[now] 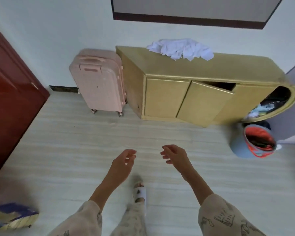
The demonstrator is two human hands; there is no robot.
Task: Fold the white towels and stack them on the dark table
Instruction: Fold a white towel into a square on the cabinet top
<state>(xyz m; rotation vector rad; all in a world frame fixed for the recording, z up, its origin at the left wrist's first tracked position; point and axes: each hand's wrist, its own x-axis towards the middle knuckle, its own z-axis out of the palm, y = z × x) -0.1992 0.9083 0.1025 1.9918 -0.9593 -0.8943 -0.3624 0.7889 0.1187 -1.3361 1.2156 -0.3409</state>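
A crumpled heap of white towels (180,48) lies on top of a gold-coloured cabinet (160,65) against the far wall. My left hand (123,160) and my right hand (174,156) hang in front of me over the pale floor, well short of the cabinet. Both hands are empty with fingers loosely curled and apart. No dark table is in view.
A pink suitcase (100,82) stands left of the cabinet. One cabinet door (204,103) hangs ajar. A grey bin with an orange liner (255,142) sits on the floor at right. A dark red door (12,92) is at left. My slippered foot (140,189) is below my hands.
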